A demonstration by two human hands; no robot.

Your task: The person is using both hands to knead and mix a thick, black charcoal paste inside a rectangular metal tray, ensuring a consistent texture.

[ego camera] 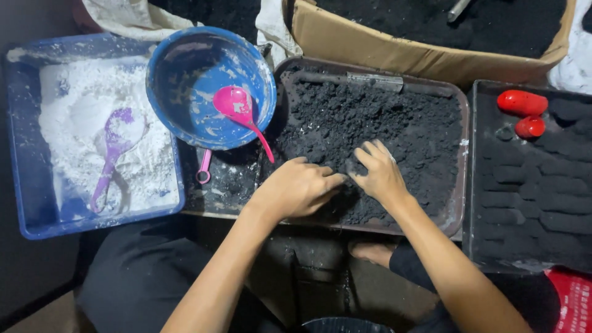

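Observation:
A dark metal tray (pixel 459 185) holds a heap of black powder (pixel 376 120). Both my hands press into the heap near its front edge. My left hand (pixel 299 188) is cupped, knuckles up, fingers curled over a lump of the powder. My right hand (pixel 377 172) lies just to its right, fingers spread and dug into the black powder. The two hands nearly touch at the fingertips. A flat metal bar (pixel 375 81) lies along the far edge of the tray.
A blue bowl (pixel 185 68) with a pink spoon (pixel 242 111) stands left of the tray. A blue tub (pixel 28 203) of white powder holds a purple scoop (pixel 114 148). At the right, a black tray (pixel 478 179) carries rows of dark moulded pieces and two red objects (pixel 523 103). A cardboard box (pixel 370 43) of black powder stands behind.

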